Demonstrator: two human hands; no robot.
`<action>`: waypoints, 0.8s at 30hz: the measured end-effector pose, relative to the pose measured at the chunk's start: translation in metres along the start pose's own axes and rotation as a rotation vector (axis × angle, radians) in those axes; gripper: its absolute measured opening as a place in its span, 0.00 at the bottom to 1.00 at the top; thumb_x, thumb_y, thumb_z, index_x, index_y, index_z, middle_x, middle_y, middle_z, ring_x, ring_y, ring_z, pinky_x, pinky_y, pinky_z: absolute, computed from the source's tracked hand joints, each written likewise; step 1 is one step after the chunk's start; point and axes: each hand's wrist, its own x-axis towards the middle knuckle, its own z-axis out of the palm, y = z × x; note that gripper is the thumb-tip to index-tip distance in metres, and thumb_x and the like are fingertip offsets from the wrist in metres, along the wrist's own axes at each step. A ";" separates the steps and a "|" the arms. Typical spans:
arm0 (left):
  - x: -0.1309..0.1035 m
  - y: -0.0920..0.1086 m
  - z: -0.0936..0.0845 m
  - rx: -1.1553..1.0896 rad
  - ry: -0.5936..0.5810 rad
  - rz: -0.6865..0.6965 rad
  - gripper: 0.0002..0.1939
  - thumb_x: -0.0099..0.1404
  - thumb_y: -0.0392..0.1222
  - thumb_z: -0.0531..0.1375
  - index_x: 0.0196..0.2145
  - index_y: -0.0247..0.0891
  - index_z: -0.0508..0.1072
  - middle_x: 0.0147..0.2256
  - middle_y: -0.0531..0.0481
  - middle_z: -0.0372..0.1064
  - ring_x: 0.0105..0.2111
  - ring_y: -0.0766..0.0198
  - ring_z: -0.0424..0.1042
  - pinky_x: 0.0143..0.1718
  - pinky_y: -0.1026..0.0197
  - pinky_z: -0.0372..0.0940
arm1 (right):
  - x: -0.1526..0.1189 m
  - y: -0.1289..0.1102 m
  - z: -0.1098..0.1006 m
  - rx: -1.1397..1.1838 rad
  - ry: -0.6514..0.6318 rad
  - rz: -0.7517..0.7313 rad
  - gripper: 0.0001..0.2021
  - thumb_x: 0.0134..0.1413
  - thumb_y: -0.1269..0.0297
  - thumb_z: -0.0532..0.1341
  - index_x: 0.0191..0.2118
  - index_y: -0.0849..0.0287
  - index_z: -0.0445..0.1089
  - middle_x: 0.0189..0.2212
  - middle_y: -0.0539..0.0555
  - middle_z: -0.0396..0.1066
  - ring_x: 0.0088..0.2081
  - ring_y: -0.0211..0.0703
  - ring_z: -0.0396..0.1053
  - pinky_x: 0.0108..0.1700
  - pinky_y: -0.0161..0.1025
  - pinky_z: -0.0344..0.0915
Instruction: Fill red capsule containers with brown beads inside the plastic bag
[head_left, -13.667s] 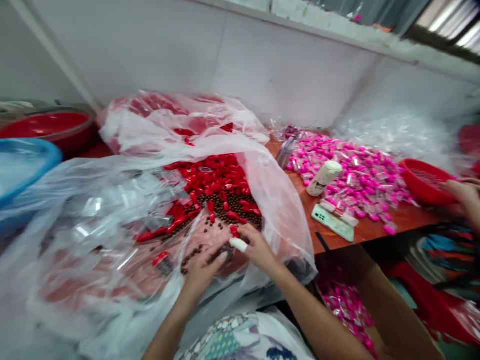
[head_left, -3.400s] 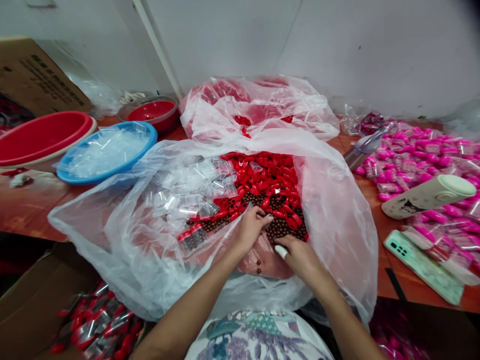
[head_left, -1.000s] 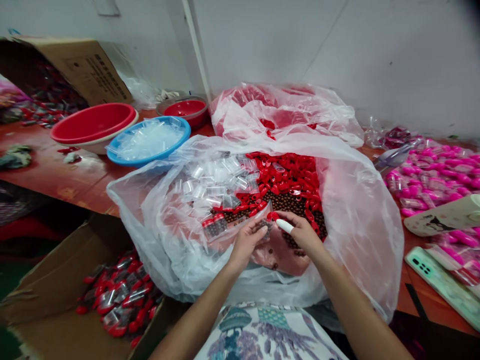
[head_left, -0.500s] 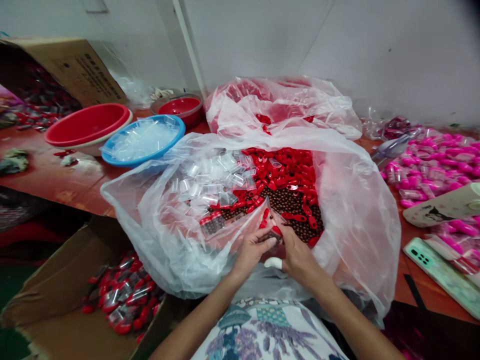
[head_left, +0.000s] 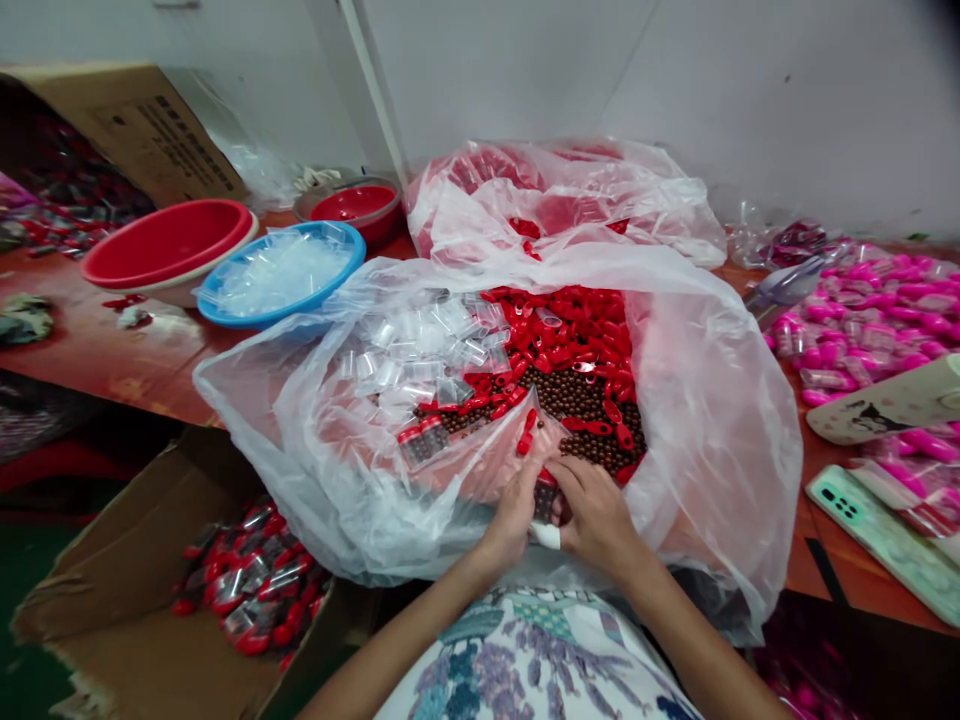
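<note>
Between my hands is a small clear tube (head_left: 545, 500) with dark brown balls inside and a red cap at its upper end. My left hand (head_left: 514, 515) is closed on its left side. My right hand (head_left: 598, 512) grips it from the right, with a white wrapping on the thumb (head_left: 545, 536). Just beyond lie loose brown balls (head_left: 570, 400), red caps (head_left: 577, 330) and clear empty tubes (head_left: 420, 350) on a spread plastic bag (head_left: 712, 400). Some filled red-capped tubes (head_left: 424, 440) rest left of my hands.
A blue basin (head_left: 225, 318) of clear pieces and a red basin (head_left: 172, 240) stand at left. Below the table edge, a cardboard box (head_left: 135, 580) contains red-capped tubes. To the right are pink pieces (head_left: 885, 310), a cup (head_left: 892, 400) and a phone (head_left: 885, 540).
Both hands have come slightly lower and nearer my body with the tube. My left fingers now point upward along it, and more of the ball-filled part shows.
</note>
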 end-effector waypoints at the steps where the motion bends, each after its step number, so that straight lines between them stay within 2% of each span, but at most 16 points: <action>1: -0.001 0.001 0.000 -0.023 -0.001 -0.026 0.21 0.58 0.55 0.56 0.40 0.34 0.73 0.28 0.49 0.72 0.29 0.62 0.71 0.32 0.62 0.64 | -0.001 0.001 -0.002 0.025 -0.028 0.016 0.31 0.42 0.62 0.64 0.55 0.60 0.58 0.49 0.62 0.66 0.48 0.55 0.64 0.46 0.48 0.61; 4: -0.006 0.006 -0.001 -0.087 -0.043 -0.102 0.28 0.59 0.56 0.54 0.50 0.35 0.68 0.21 0.51 0.69 0.22 0.65 0.68 0.26 0.64 0.61 | -0.008 0.006 -0.011 0.120 -0.057 0.183 0.36 0.43 0.59 0.65 0.58 0.62 0.53 0.48 0.63 0.66 0.46 0.53 0.66 0.44 0.46 0.64; 5: -0.007 0.007 -0.002 -0.093 -0.050 -0.104 0.29 0.59 0.56 0.54 0.52 0.35 0.66 0.20 0.52 0.69 0.20 0.65 0.67 0.25 0.65 0.60 | -0.010 0.009 -0.014 0.144 -0.064 0.263 0.34 0.43 0.57 0.65 0.56 0.63 0.55 0.46 0.62 0.67 0.44 0.52 0.67 0.42 0.45 0.65; 7: -0.008 0.010 -0.003 -0.080 -0.049 -0.080 0.30 0.59 0.56 0.54 0.53 0.33 0.65 0.21 0.52 0.69 0.21 0.66 0.67 0.25 0.65 0.60 | -0.013 0.013 -0.020 0.166 -0.106 0.367 0.23 0.47 0.56 0.63 0.48 0.61 0.63 0.39 0.59 0.70 0.38 0.50 0.69 0.37 0.43 0.65; 9: -0.008 0.011 -0.004 -0.053 -0.060 -0.060 0.30 0.60 0.56 0.53 0.53 0.33 0.66 0.21 0.52 0.69 0.22 0.66 0.67 0.26 0.65 0.60 | -0.015 0.015 -0.022 0.191 -0.141 0.352 0.15 0.50 0.56 0.61 0.41 0.59 0.68 0.34 0.56 0.70 0.36 0.49 0.68 0.36 0.42 0.65; 10: -0.008 0.011 -0.005 -0.040 -0.073 -0.054 0.29 0.60 0.56 0.53 0.53 0.33 0.66 0.21 0.52 0.69 0.22 0.65 0.67 0.27 0.65 0.60 | -0.015 0.015 -0.021 0.220 -0.131 0.325 0.14 0.50 0.56 0.62 0.40 0.58 0.69 0.33 0.56 0.70 0.36 0.49 0.68 0.37 0.42 0.65; 12: -0.006 0.010 -0.007 -0.004 -0.083 -0.038 0.29 0.61 0.56 0.52 0.53 0.34 0.65 0.21 0.51 0.69 0.23 0.65 0.68 0.28 0.64 0.61 | -0.014 0.012 -0.018 0.332 -0.040 0.323 0.18 0.49 0.56 0.63 0.45 0.57 0.69 0.37 0.56 0.70 0.39 0.49 0.68 0.40 0.43 0.65; 14: -0.004 0.008 -0.010 0.049 -0.066 -0.009 0.28 0.61 0.56 0.52 0.53 0.35 0.66 0.24 0.50 0.71 0.26 0.63 0.70 0.31 0.62 0.62 | -0.015 0.007 -0.012 0.525 0.058 0.396 0.23 0.49 0.57 0.63 0.51 0.56 0.66 0.41 0.57 0.69 0.42 0.48 0.68 0.42 0.43 0.66; 17: -0.005 0.005 -0.014 0.127 -0.036 0.033 0.25 0.61 0.55 0.52 0.51 0.37 0.69 0.31 0.47 0.73 0.34 0.59 0.71 0.37 0.60 0.63 | -0.018 0.001 -0.006 0.777 0.101 0.506 0.31 0.49 0.58 0.62 0.59 0.55 0.57 0.45 0.57 0.68 0.45 0.47 0.68 0.45 0.43 0.66; 20: -0.010 0.001 -0.013 0.157 -0.059 -0.015 0.26 0.62 0.55 0.52 0.51 0.37 0.68 0.31 0.47 0.74 0.33 0.59 0.72 0.36 0.59 0.64 | -0.024 -0.004 -0.005 0.677 0.039 0.446 0.40 0.48 0.61 0.63 0.64 0.56 0.45 0.51 0.58 0.63 0.53 0.49 0.62 0.51 0.46 0.62; 22: -0.013 -0.001 -0.010 0.140 -0.095 -0.082 0.27 0.62 0.57 0.50 0.52 0.37 0.67 0.28 0.47 0.73 0.29 0.59 0.71 0.33 0.59 0.64 | -0.026 -0.006 -0.005 0.497 -0.014 0.306 0.43 0.46 0.64 0.63 0.65 0.56 0.40 0.56 0.60 0.58 0.57 0.53 0.57 0.55 0.51 0.58; 24: -0.015 -0.002 -0.006 0.108 -0.106 -0.109 0.29 0.62 0.59 0.49 0.52 0.36 0.68 0.28 0.47 0.73 0.30 0.59 0.71 0.33 0.59 0.64 | -0.027 -0.009 -0.004 0.335 -0.037 0.166 0.43 0.45 0.67 0.62 0.65 0.56 0.39 0.58 0.62 0.55 0.58 0.56 0.54 0.55 0.55 0.56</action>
